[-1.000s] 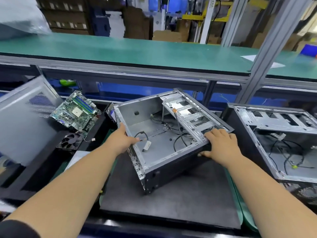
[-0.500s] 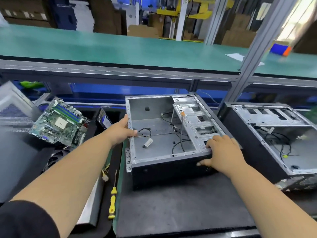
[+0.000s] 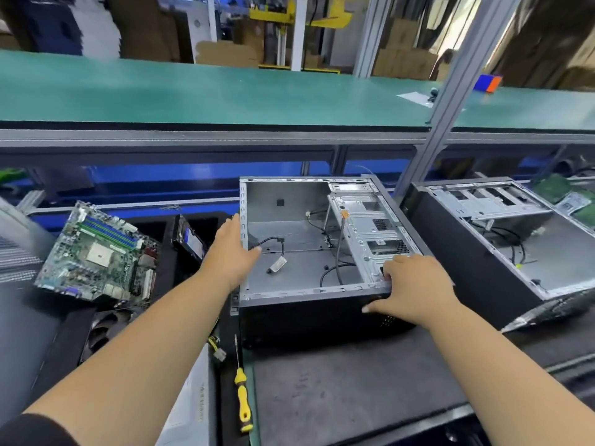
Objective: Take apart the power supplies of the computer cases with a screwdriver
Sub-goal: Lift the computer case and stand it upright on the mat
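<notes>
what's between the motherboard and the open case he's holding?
Head view: a hard drive propped on edge in the black tray, then the left hand gripping the case wall. Motherboard sits left of both.

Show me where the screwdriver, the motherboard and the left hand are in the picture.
screwdriver (image 3: pixel 240 392): head view, on its yellow handle.
motherboard (image 3: pixel 96 255): head view, on the pale processor socket at its middle.
left hand (image 3: pixel 233 252): head view, on the back of the hand.
</notes>
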`<state>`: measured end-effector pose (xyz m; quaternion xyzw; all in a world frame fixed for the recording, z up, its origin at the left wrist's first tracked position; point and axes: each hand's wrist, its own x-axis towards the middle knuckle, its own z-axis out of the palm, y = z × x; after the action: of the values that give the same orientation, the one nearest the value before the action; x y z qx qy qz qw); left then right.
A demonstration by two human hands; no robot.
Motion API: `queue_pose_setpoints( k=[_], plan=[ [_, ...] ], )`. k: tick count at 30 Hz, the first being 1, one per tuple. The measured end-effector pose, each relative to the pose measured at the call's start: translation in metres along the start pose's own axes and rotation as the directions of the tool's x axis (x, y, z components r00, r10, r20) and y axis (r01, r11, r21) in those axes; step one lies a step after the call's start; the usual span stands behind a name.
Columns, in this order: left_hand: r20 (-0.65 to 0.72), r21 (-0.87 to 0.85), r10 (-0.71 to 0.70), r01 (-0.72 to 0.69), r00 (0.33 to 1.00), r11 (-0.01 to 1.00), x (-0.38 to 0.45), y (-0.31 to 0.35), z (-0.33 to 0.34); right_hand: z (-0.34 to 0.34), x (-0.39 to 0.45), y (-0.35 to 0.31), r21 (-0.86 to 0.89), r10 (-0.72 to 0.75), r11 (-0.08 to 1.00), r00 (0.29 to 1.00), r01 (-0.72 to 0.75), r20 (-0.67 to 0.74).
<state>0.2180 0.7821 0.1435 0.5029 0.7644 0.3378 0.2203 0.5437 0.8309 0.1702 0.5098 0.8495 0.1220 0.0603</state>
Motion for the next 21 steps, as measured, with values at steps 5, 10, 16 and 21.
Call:
queue_pose_setpoints(
  k=[5,10,16,21],
  plan=[
    [0.053,0.244,-0.021,0.008,0.998,0.970,-0.011,0.001,-0.003,-0.006,-0.002,-0.027,-0.010,0.004,1.000,1.000,-0.004,0.009],
    [0.035,0.355,0.040,-0.050,0.999,0.933,-0.022,0.007,-0.008,-0.009,-0.012,-0.056,-0.010,0.108,0.994,0.994,-0.108,0.030],
    [0.037,0.339,0.119,-0.125,0.992,0.932,-0.030,0.004,-0.003,-0.015,-0.010,-0.093,0.030,0.151,0.987,0.983,-0.155,0.103],
    [-0.036,0.318,0.086,-0.070,0.996,0.945,-0.032,0.005,0.006,-0.017,-0.003,-0.080,0.136,0.044,0.988,0.977,-0.073,0.207]
  ],
)
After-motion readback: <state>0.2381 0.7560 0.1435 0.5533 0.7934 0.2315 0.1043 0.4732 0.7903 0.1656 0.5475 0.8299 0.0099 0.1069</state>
